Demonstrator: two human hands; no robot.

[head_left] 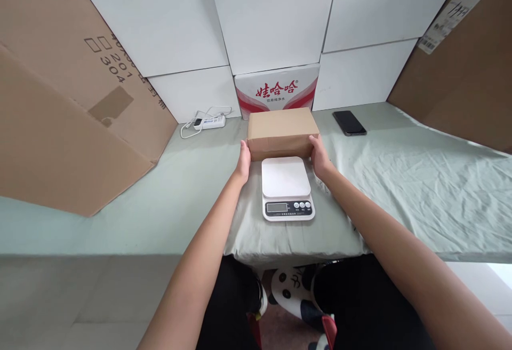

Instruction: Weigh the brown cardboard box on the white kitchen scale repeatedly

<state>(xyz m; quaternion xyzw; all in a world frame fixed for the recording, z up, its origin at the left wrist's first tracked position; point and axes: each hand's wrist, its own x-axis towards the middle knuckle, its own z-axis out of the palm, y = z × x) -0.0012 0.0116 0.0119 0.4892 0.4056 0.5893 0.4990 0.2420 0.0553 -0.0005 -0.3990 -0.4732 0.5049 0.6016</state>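
The left hand (243, 159) is pressing flat against the left end of a closed brown rectangular cardboard box (281, 131), and the right hand (320, 155) is pressing against its right end, so the fingers of both hands are clasping the box between them. The box is sitting on the desk (400, 190), which is wearing a wrinkled pale green cloth, and it is lying just beyond a white square digital kitchen scale (287, 187), its near edge right at the scale's far rim (whether the two are touching cannot be told). The scale's grey display and small round buttons are facing the near edge of the desk. Far behind the box a white carton with red lettering (277, 89) is leaning among plain white folded cartons (276, 14). A white power strip with a coiled cord (208, 121) is lying to the far left of the box, and a black smartphone (349, 122) is lying face up to the far right. Large flat brown cardboard sheets (68, 110) are propping up on the left side of the desk.
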